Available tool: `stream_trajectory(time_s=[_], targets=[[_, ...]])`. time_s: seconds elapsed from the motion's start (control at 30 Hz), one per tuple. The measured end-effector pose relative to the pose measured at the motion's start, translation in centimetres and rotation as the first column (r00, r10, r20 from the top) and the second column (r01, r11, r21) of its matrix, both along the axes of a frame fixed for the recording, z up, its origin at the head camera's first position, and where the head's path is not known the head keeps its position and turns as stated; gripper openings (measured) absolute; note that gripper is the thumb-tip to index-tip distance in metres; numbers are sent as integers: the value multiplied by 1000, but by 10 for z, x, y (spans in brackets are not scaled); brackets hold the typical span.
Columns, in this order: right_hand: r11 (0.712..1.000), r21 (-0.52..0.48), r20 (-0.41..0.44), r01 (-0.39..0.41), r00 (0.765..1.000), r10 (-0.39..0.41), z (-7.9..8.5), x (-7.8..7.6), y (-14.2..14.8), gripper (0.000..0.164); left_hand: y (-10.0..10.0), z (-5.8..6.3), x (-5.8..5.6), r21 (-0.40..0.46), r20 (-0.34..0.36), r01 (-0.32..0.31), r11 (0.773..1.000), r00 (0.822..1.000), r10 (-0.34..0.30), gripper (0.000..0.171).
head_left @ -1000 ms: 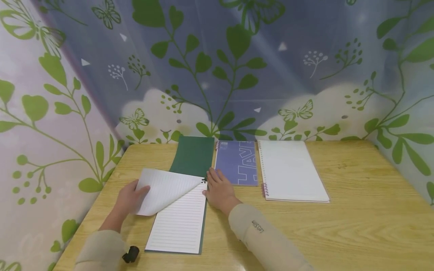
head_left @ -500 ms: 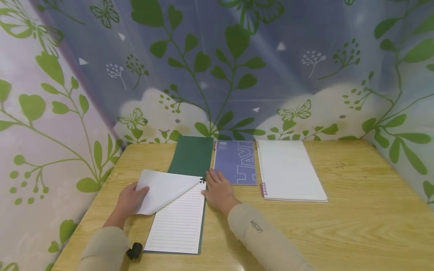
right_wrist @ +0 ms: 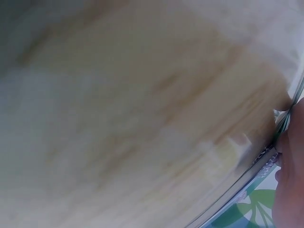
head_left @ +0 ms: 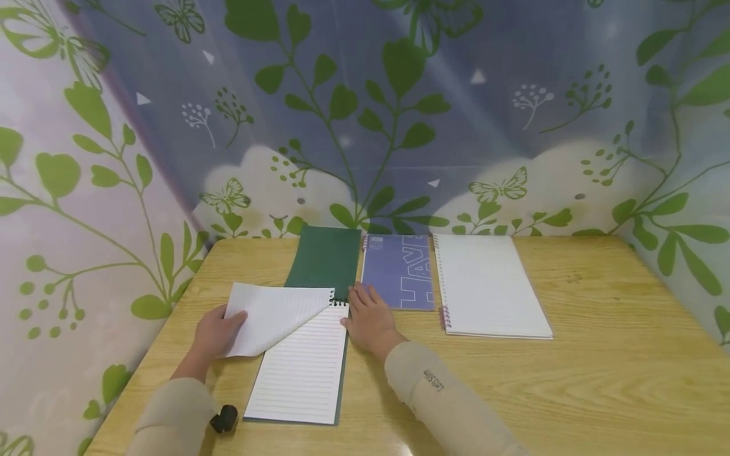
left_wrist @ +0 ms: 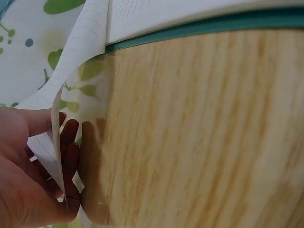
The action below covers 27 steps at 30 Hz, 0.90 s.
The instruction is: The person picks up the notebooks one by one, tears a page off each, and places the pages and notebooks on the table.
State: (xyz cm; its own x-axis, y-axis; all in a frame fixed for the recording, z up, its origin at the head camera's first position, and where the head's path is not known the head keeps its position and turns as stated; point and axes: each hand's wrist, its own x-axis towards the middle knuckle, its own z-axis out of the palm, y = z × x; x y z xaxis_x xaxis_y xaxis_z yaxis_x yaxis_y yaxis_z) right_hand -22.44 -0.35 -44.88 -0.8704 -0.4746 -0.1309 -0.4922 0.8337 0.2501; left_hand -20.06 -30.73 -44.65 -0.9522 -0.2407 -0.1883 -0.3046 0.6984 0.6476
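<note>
A top-bound spiral notebook [head_left: 296, 380] with lined pages lies on the table, its dark green cover [head_left: 325, 259] flipped back towards the wall. My left hand [head_left: 215, 332] pinches the left edge of a raised lined sheet [head_left: 274, 313], thumb on one face and fingers behind it, as the left wrist view shows. That sheet slants across the upper page; its top right corner stands beside bare black binding rings [head_left: 339, 301]. My right hand [head_left: 371, 320] rests along the notebook's right edge by the rings, fingers extended. Whether other rings still hold the sheet is hidden.
A purple spiral notebook [head_left: 393, 272] lies right of the green cover. Beyond it is a larger notebook [head_left: 493, 285] with a white page facing up. The wooden table [head_left: 570, 392] meets a leaf-patterned wall covering [head_left: 399, 126]. A small black object [head_left: 224, 418] sits at my left cuff.
The raised sheet's top right corner has shifted left, baring more binding rings at the right. My left hand has moved slightly left with the sheet; my right hand has stayed at the edge.
</note>
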Motion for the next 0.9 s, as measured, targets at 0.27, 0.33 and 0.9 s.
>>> stream_trajectory(time_s=[0.27,0.33,0.9], targets=[[1000,-4,15,15,1000,-15,0,-1,4,59,-14,0,6,-57,-40,-55,997,998,52,53],[1000,-13,18,16,1000,-16,-1,-3,5,59,-14,0,7,-44,-34,-60,997,998,58,55],[998,-54,54,32,998,-29,3,0,0,59,-52,-4,15,-46,18,-97,994,995,98,71]])
